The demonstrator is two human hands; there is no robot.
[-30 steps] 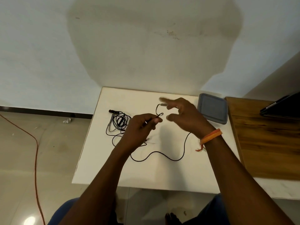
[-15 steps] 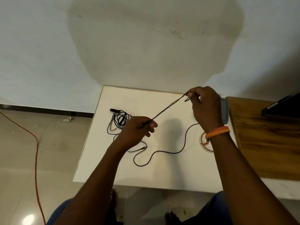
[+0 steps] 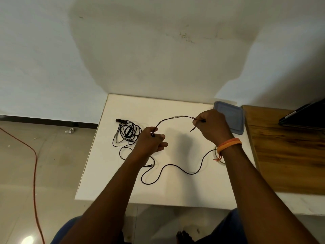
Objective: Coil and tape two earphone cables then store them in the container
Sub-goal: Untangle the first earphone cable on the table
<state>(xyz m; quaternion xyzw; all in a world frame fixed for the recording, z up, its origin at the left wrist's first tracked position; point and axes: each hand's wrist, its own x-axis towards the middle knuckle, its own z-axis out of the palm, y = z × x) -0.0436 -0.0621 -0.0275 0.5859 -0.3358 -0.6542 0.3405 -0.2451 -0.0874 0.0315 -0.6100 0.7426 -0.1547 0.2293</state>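
My left hand (image 3: 152, 140) pinches one earphone cable (image 3: 175, 117) between curled fingers, and my right hand (image 3: 212, 126) pinches the same cable further along, a short free end hanging below the right fingers; the span between the hands arcs slack above the desk (image 3: 175, 189), and the remainder trails in loose curves across the desk toward my right wrist; in my judgement the coiling has barely begun; to do it well I should keep the left pinch as the anchor, lay even loops into it with the right, and draw the trailing length in gently so it does not kink; the second earphone cable (image 3: 127, 132) lies in a loose tangle just left of my left hand, untouched, and its strands could catch the trailing length; the container (image 3: 233, 118), lid on, sits at the far right desk edge behind my right hand; something ring-shaped, possibly tape, lies partly hidden beneath my right wrist; I cannot confirm it.
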